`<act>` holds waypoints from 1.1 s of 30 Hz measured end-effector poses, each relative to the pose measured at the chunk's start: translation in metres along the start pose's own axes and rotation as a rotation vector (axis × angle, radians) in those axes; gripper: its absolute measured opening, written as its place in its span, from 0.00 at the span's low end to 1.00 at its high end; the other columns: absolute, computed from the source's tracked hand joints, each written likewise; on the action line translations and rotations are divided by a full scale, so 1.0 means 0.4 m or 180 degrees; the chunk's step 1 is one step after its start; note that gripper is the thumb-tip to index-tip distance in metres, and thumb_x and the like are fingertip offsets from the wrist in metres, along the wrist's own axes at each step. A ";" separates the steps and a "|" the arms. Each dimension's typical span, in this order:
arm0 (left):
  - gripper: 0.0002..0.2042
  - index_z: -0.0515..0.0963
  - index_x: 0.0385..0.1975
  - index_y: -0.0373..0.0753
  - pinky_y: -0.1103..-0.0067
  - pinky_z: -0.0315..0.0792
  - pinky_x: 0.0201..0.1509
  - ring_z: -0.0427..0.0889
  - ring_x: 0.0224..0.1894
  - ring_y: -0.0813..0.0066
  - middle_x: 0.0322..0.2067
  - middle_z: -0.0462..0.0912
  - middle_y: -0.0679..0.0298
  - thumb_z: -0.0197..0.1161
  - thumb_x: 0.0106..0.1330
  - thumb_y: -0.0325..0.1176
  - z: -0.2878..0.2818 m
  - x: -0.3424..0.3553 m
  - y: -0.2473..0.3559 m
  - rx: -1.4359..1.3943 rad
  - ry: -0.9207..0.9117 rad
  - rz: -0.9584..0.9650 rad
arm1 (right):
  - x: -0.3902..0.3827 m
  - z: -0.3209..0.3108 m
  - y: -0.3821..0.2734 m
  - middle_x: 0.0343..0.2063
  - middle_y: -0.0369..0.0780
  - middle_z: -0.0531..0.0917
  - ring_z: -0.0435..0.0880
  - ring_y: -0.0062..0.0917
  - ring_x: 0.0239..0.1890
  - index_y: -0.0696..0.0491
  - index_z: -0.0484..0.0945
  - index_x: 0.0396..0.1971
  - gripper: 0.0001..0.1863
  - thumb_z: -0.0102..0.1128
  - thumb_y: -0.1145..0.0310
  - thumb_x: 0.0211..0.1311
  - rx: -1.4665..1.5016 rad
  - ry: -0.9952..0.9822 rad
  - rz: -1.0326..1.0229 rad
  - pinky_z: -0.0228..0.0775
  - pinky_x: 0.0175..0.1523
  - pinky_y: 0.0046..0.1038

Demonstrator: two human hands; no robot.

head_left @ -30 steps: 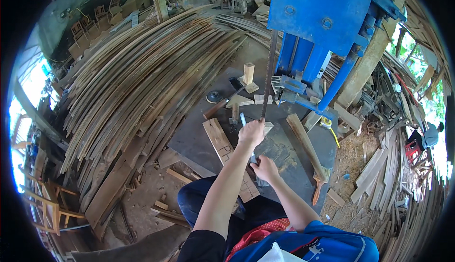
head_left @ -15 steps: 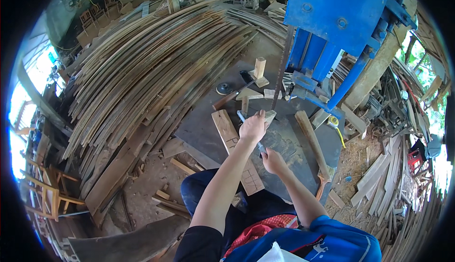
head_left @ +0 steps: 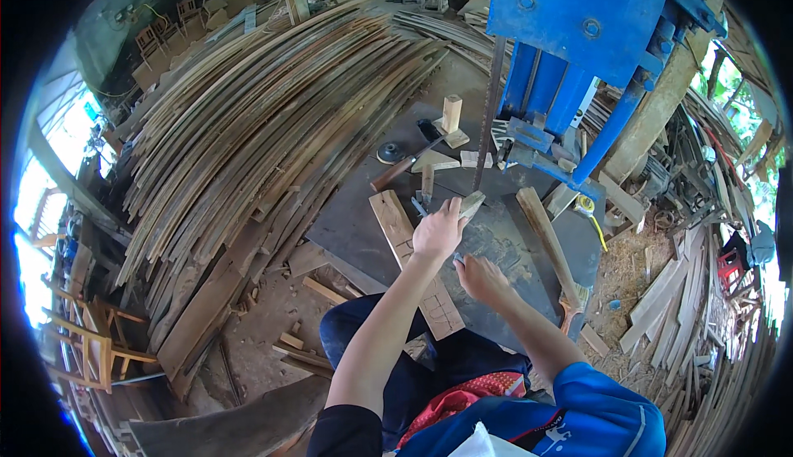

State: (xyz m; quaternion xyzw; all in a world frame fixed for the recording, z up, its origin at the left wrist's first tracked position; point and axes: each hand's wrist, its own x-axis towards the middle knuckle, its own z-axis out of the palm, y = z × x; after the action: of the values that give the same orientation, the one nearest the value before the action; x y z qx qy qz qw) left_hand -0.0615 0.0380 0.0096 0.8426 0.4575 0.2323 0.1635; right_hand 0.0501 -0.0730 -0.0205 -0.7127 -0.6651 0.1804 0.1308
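Observation:
Both my hands are over the dark saw table (head_left: pixel 347 217). My left hand (head_left: pixel 438 230) is closed around a small wooden piece (head_left: pixel 472 203), whose pale end sticks out past the fingers close to the saw blade (head_left: pixel 487 118). A slim blue-grey tool (head_left: pixel 421 206) passes beneath that hand, its middle hidden, so its kind is unclear. My right hand (head_left: pixel 483 279), just nearer to me, has its fingers closed on the tool's near end. Left of the hands lies a flat wooden board (head_left: pixel 442 312) with dark drawn lines.
A blue bandsaw (head_left: pixel 578 11) rises beyond the table. On the table are a wooden-handled tool (head_left: pixel 395 174), a black disc (head_left: pixel 390 153), a long wooden piece (head_left: pixel 545 242), a brush (head_left: pixel 570 315) and a tape measure (head_left: pixel 585 204). Stacked planks (head_left: pixel 273 126) fill the left.
My right hand has shifted slightly against the tool, and less of the tool shows between my hands. My left hand keeps its grip on the wooden piece. The view has moved a little.

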 end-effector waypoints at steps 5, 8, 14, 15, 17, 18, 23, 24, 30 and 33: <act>0.17 0.67 0.50 0.40 0.59 0.81 0.35 0.85 0.33 0.48 0.43 0.81 0.55 0.58 0.68 0.41 -0.003 -0.019 0.015 0.0070 0.0042 0.0215 | 0.011 -0.014 0.009 0.29 0.59 0.83 0.83 0.57 0.35 0.63 0.78 0.32 0.23 0.47 0.56 0.74 0.0088 -0.0184 -0.0174 0.76 0.43 0.53; 0.17 0.68 0.51 0.39 0.59 0.81 0.36 0.85 0.34 0.49 0.44 0.81 0.56 0.57 0.69 0.43 0.023 -0.016 0.034 0.0113 -0.0125 0.0371 | 0.046 0.029 0.058 0.29 0.60 0.82 0.82 0.57 0.35 0.64 0.79 0.32 0.20 0.50 0.61 0.70 0.0239 -0.0198 -0.0041 0.72 0.42 0.54; 0.12 0.69 0.42 0.37 0.64 0.82 0.33 0.86 0.31 0.53 0.34 0.82 0.54 0.61 0.64 0.34 0.106 0.016 0.056 0.0432 -0.0040 0.0677 | 0.038 0.033 0.070 0.29 0.59 0.83 0.83 0.57 0.36 0.63 0.80 0.31 0.16 0.51 0.64 0.66 0.0632 0.0071 -0.0328 0.74 0.44 0.53; 0.12 0.69 0.42 0.36 0.64 0.82 0.34 0.87 0.32 0.54 0.34 0.82 0.54 0.61 0.64 0.33 0.106 0.018 0.063 0.0474 -0.0067 0.0685 | 0.034 0.043 0.077 0.29 0.59 0.83 0.83 0.57 0.35 0.62 0.80 0.31 0.16 0.51 0.64 0.66 0.0580 0.0084 -0.0274 0.74 0.44 0.54; 0.11 0.70 0.42 0.36 0.64 0.82 0.34 0.87 0.32 0.55 0.34 0.82 0.55 0.61 0.63 0.32 0.108 0.023 0.081 0.0563 -0.0115 0.0693 | 0.026 0.071 0.093 0.29 0.58 0.83 0.83 0.56 0.35 0.62 0.81 0.31 0.15 0.51 0.65 0.66 0.0475 0.0107 -0.0176 0.74 0.44 0.54; 0.12 0.70 0.43 0.36 0.64 0.82 0.36 0.87 0.33 0.55 0.34 0.83 0.55 0.60 0.62 0.31 0.108 0.024 0.091 0.0555 -0.0185 0.0685 | 0.027 0.067 0.091 0.29 0.58 0.83 0.83 0.57 0.35 0.61 0.80 0.32 0.15 0.50 0.64 0.67 0.0515 0.0055 -0.0148 0.74 0.44 0.54; 0.15 0.74 0.47 0.36 0.65 0.83 0.39 0.87 0.36 0.54 0.35 0.85 0.53 0.61 0.63 0.34 0.109 0.068 0.109 0.0685 -0.0489 0.0499 | 0.049 0.050 0.107 0.31 0.58 0.83 0.82 0.57 0.38 0.62 0.80 0.34 0.17 0.50 0.62 0.69 0.0663 -0.0035 0.0089 0.73 0.46 0.55; 0.15 0.75 0.47 0.35 0.65 0.83 0.39 0.87 0.37 0.54 0.35 0.85 0.52 0.61 0.63 0.35 0.105 0.080 0.100 0.0662 -0.0666 0.0355 | 0.054 0.055 0.111 0.31 0.58 0.83 0.82 0.57 0.38 0.62 0.80 0.34 0.18 0.50 0.61 0.70 0.0700 -0.0055 0.0067 0.73 0.46 0.55; 0.20 0.75 0.53 0.35 0.64 0.82 0.43 0.87 0.40 0.56 0.34 0.85 0.50 0.62 0.62 0.36 0.080 0.122 0.068 0.0742 -0.0859 0.0075 | 0.079 0.088 0.092 0.33 0.59 0.83 0.81 0.58 0.40 0.62 0.79 0.32 0.22 0.49 0.56 0.71 0.0718 -0.0225 0.0207 0.72 0.48 0.54; 0.20 0.74 0.55 0.34 0.63 0.81 0.45 0.86 0.43 0.55 0.37 0.84 0.50 0.58 0.64 0.35 0.096 0.136 0.060 0.0772 -0.0746 0.0189 | 0.067 0.056 0.060 0.35 0.60 0.82 0.81 0.58 0.42 0.62 0.79 0.31 0.25 0.46 0.53 0.73 0.0631 -0.0162 0.0422 0.72 0.48 0.55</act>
State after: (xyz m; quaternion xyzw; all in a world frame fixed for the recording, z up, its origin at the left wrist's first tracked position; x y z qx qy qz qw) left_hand 0.0017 0.0691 0.0024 0.8906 0.4349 0.0803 0.1059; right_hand 0.0634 -0.0495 -0.0531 -0.7339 -0.5985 0.2715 0.1715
